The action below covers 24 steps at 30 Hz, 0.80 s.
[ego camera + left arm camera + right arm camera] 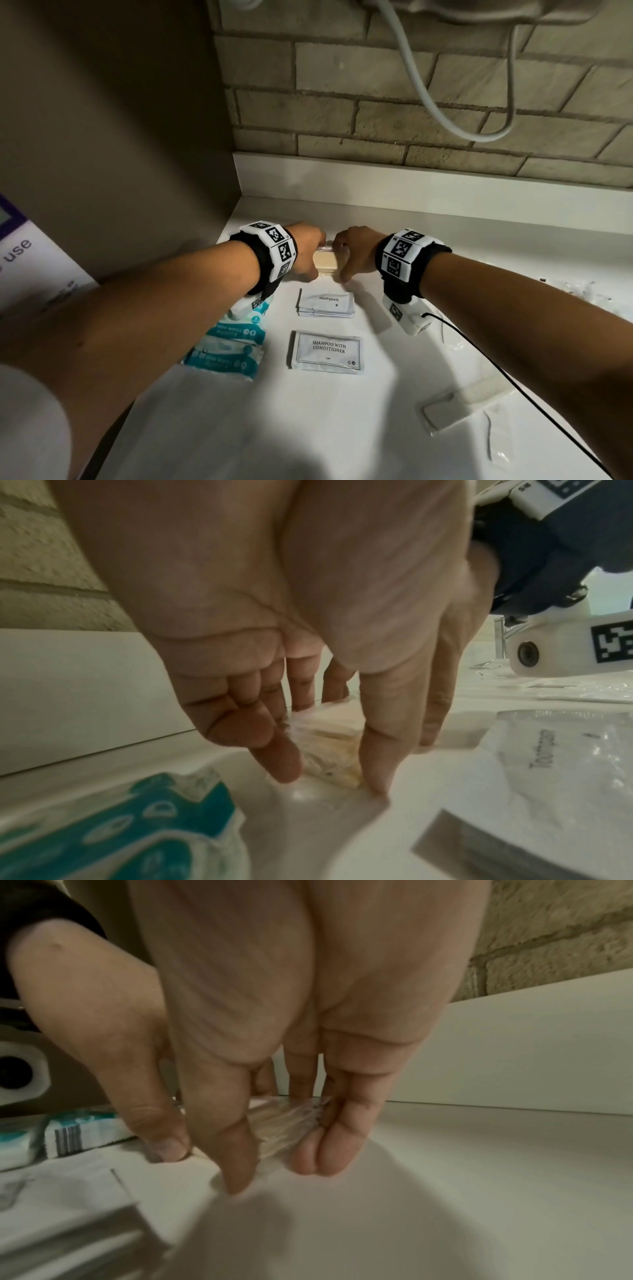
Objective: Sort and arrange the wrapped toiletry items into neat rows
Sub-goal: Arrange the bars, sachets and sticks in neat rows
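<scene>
A small stack of cream soap bars in clear wrap (326,263) lies on the white counter (342,428) near the back wall. My left hand (314,262) holds its left end and my right hand (345,262) its right end. On each hand the thumb is at the near edge and the fingers at the far edge, tips down on the counter. The wrist views show the soaps (329,739) (281,1123) between thumb and fingers. In front lie a stack of toothpaste sachets (325,303), then shampoo-with-conditioner sachets (327,350). Teal wet-wipe packs (229,346) lie in a column to the left.
A clear-wrapped comb-like item (459,404) and crumpled clear wrappers (582,291) lie at the right. A black cable (513,377) trails from my right wrist. A white hose (445,116) hangs on the brick wall. A wall bounds the counter on the left.
</scene>
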Each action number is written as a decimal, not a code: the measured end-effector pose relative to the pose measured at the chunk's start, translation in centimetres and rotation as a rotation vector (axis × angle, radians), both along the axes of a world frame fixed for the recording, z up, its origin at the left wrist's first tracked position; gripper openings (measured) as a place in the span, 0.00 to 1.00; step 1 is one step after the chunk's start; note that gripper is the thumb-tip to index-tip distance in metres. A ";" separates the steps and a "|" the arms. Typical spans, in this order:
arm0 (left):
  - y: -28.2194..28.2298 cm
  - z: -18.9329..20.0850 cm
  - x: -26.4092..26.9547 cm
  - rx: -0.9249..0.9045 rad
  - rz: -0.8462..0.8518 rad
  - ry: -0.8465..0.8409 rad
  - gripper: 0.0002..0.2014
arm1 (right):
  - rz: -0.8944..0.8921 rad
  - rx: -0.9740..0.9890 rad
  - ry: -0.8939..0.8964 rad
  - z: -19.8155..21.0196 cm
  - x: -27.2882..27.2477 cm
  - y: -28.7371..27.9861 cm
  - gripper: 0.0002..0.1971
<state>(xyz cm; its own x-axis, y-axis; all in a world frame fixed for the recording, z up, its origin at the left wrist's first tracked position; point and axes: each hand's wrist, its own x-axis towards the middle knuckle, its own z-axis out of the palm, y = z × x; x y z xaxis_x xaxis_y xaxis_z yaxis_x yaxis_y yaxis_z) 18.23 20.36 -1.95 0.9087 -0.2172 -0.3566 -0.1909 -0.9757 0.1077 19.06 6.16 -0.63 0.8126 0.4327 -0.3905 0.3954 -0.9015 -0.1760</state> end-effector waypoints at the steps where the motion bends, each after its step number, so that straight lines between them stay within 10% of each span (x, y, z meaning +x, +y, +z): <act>1: 0.1 0.1 0.0 -0.010 -0.007 0.008 0.23 | -0.016 0.022 0.008 -0.1 0.1 -0.1 0.33; 9: 0.6 2.0 -0.3 -0.031 -0.035 -0.034 0.42 | -0.075 0.121 0.027 1.1 -0.1 -2.2 0.37; 20: -10.3 5.4 -9.6 -0.138 -0.316 -0.113 0.18 | -0.340 -0.141 -0.076 2.9 -4.8 -12.0 0.17; 24: -14.8 2.6 -13.7 -0.111 -0.387 0.020 0.18 | -0.493 -0.191 -0.042 0.8 -6.2 -15.0 0.25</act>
<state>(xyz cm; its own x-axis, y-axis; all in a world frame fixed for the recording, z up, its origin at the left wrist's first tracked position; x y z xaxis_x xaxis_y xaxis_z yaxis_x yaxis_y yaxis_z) 4.50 5.53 0.62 0.7451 -0.5803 -0.3288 -0.5389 -0.8142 0.2159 12.81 -8.80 0.15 0.9182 -0.0800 -0.3880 -0.0800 -0.9967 0.0163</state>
